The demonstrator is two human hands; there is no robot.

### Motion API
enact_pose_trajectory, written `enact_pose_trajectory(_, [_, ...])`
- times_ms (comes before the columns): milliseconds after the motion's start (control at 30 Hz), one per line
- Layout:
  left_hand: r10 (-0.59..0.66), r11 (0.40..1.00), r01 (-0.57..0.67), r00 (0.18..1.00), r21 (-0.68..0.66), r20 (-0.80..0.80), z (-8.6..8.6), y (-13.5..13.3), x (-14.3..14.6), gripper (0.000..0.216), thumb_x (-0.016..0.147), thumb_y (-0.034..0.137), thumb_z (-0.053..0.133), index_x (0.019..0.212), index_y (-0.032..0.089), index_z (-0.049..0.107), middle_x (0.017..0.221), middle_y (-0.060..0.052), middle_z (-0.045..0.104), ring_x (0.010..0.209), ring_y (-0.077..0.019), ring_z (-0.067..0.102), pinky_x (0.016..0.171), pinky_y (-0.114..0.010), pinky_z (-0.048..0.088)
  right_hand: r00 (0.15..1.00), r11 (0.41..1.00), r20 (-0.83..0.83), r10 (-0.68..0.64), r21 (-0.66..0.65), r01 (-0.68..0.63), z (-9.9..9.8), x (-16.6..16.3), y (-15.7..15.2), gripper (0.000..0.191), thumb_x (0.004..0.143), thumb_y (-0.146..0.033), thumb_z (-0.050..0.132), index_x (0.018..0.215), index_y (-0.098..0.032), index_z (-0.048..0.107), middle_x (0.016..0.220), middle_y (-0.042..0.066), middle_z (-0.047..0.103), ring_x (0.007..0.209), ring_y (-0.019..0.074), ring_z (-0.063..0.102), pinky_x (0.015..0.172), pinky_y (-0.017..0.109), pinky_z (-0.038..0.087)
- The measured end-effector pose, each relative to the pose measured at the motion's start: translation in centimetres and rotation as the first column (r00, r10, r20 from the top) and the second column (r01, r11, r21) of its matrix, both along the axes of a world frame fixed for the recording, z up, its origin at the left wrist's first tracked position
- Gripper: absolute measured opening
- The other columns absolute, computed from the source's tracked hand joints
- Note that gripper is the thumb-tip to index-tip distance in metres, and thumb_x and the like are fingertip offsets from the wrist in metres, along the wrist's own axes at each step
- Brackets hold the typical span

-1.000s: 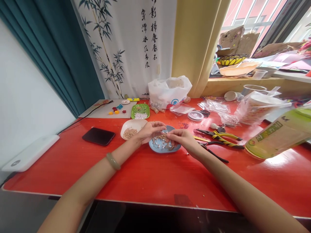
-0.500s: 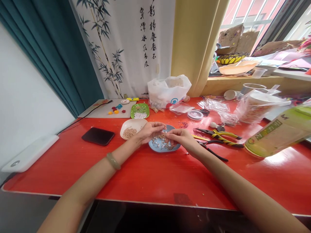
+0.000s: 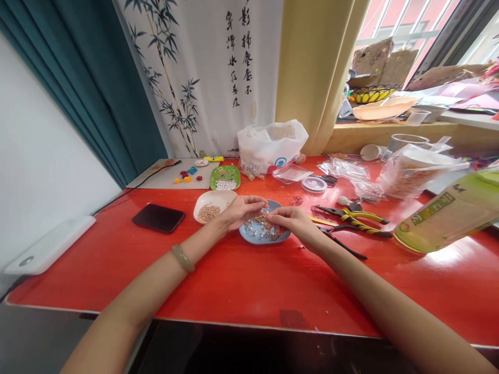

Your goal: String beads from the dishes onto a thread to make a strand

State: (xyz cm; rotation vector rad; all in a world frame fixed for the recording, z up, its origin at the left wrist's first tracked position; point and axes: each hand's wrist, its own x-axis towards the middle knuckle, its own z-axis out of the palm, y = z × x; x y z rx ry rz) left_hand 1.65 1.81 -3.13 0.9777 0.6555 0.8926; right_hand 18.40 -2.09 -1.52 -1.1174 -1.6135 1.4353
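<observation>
Both hands meet over a blue plate [image 3: 255, 239] that carries gold and pearly beads [image 3: 259, 228]. My left hand [image 3: 244, 212], closed in a pinch, is above the plate's left side; whatever its fingertips hold is too small to name. My right hand [image 3: 287, 218] pinches at the plate's right side, its fingertips close to the left ones, and the piece in them cannot be made out. Just left of my left hand stands a white dish [image 3: 200, 201] with gold beads [image 3: 208, 213], partly covered by that hand.
Yellow-and-black pliers [image 3: 360, 221] and black-handled pliers [image 3: 343, 244] lie right of the plate. A green tray [image 3: 236, 171], a plastic bag [image 3: 268, 143] and clear packets [image 3: 345, 169] are behind. A phone [image 3: 158, 218] lies left; a large green-lidded bottle [image 3: 432, 213] is at right.
The whole view has shifted very slightly. Both hands keep nearly the same pinching pose over the blue plate.
</observation>
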Motion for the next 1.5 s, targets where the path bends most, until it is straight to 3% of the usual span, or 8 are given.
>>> enact_pose_trajectory(300, [-0.029,1.000,0.030,0.999,0.011,-0.031,0.0,-0.1,-0.1,0.020,0.059,0.016,0.070,0.076,0.009,0.061,0.071,-0.004,0.062,0.064,-0.0099,0.058,0.065,-0.023,0.044,1.000,1.000,-0.001,-0.009,-0.017,0.009,0.4,-0.1,-0.1,0.020,0.068,-0.031,0.059,0.060,-0.013,0.060,0.054,-0.001,0.057,0.045,0.0055,0.044,0.047,0.020,0.036])
enact_pose_trajectory(500, [-0.017,1.000,0.017,0.999,0.017,-0.040,0.3,-0.3,0.1,0.024,0.057,0.016,0.071,0.078,0.010,0.060,0.073,-0.004,0.062,0.066,-0.0102,0.058,0.068,-0.024,0.043,1.000,1.000,0.008,-0.017,0.002,0.017,0.3,-0.1,-0.1,0.023,0.068,-0.035,0.059,0.062,-0.013,0.060,0.060,0.001,0.060,0.047,0.0058,0.046,0.049,0.021,0.037])
enact_pose_trajectory(667, [-0.001,0.986,0.024,0.991,0.164,-0.137,0.8,-0.1,-0.1,0.023,0.061,0.023,0.067,0.078,0.009,0.061,0.082,-0.007,0.062,0.071,-0.0109,0.057,0.069,-0.026,0.042,0.999,0.998,0.014,-0.046,0.049,0.045,0.1,0.2,0.2,0.025,0.068,-0.038,0.059,0.065,-0.013,0.060,0.060,0.001,0.059,0.049,0.0065,0.046,0.049,0.021,0.038])
enact_pose_trajectory(800, [0.117,0.923,0.046,0.912,0.382,-0.392,1.3,0.5,-0.7,0.020,0.062,0.025,0.064,0.077,0.012,0.062,0.078,-0.006,0.063,0.070,-0.0116,0.056,0.065,-0.025,0.042,0.994,0.988,0.010,-0.109,0.109,0.107,0.6,0.5,0.2,0.025,0.069,-0.038,0.058,0.068,-0.013,0.061,0.063,0.002,0.059,0.051,0.0075,0.047,0.051,0.022,0.038])
enact_pose_trajectory(867, [0.116,0.875,0.172,0.834,0.453,-0.540,1.6,0.6,-1.1,0.017,0.063,0.024,0.063,0.075,0.013,0.064,0.074,-0.006,0.064,0.067,-0.0122,0.056,0.062,-0.024,0.042,0.990,0.981,0.013,-0.140,0.135,0.137,0.9,0.7,0.2,0.025,0.069,-0.038,0.058,0.068,-0.014,0.061,0.063,0.002,0.059,0.052,0.0081,0.047,0.053,0.023,0.039])
enact_pose_trajectory(1000, [0.050,0.767,0.438,0.688,0.469,-0.724,1.6,0.4,-1.2,0.013,0.064,0.017,0.057,0.073,0.015,0.066,0.073,-0.005,0.066,0.066,-0.0128,0.057,0.060,-0.023,0.041,0.987,0.974,0.011,-0.163,0.160,0.159,1.2,0.8,0.1,0.026,0.068,-0.039,0.058,0.067,-0.014,0.062,0.064,0.003,0.059,0.055,0.0092,0.048,0.055,0.024,0.040])
enact_pose_trajectory(1200, [0.111,0.650,0.575,0.575,0.497,-0.811,0.5,-0.1,-0.6,0.018,0.064,0.013,0.053,0.076,0.018,0.066,0.077,-0.003,0.067,0.069,-0.0140,0.059,0.061,-0.022,0.041,0.988,0.978,-0.002,-0.152,0.142,0.151,1.3,0.7,0.1,0.027,0.065,-0.041,0.061,0.067,-0.014,0.061,0.062,0.001,0.058,0.053,0.0083,0.047,0.053,0.023,0.039])
enact_pose_trajectory(1500, [0.091,0.610,0.632,0.545,0.479,-0.834,0.7,0.2,-0.8,0.018,0.065,0.014,0.053,0.077,0.019,0.065,0.079,-0.003,0.066,0.071,-0.0141,0.058,0.062,-0.022,0.039,0.988,0.979,0.004,-0.157,0.129,0.155,1.0,0.7,0.2,0.029,0.064,-0.042,0.062,0.067,-0.014,0.062,0.063,0.001,0.059,0.052,0.0080,0.048,0.053,0.023,0.040])
